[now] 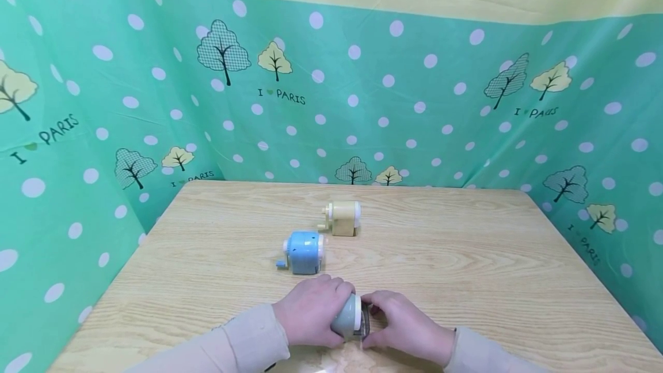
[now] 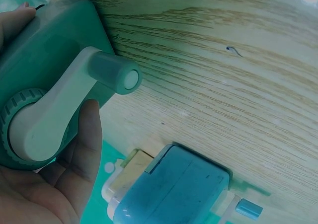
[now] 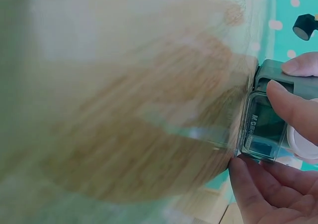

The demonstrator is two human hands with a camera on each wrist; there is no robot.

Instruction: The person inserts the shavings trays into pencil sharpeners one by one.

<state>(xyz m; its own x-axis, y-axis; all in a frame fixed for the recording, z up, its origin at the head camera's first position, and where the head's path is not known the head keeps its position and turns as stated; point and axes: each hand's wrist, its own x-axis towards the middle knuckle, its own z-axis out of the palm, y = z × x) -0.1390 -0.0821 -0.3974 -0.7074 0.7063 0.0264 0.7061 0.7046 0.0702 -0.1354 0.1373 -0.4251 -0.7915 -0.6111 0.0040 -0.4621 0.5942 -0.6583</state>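
Observation:
A grey-green crank pencil sharpener (image 1: 343, 320) lies between both hands near the table's front. Its pale crank (image 2: 54, 105) faces the left wrist camera. My left hand (image 1: 312, 311) grips the sharpener's body from the left, fingers curled around it. At the other end, my right hand (image 1: 406, 324) pinches the dark see-through shavings drawer (image 3: 263, 124) between thumb and fingers, beside the sharpener's white ring (image 1: 357, 312). How far the drawer stands out from the body I cannot tell. Part of the body is hidden under the left hand.
Beyond the left hand stands a blue crank sharpener (image 1: 305, 252), its handle pointing left. Farther back is a cream-yellow sharpener (image 1: 344, 219). All are on a wood-grain table (image 1: 466, 246), with a green dotted curtain (image 1: 383, 85) around its back and sides.

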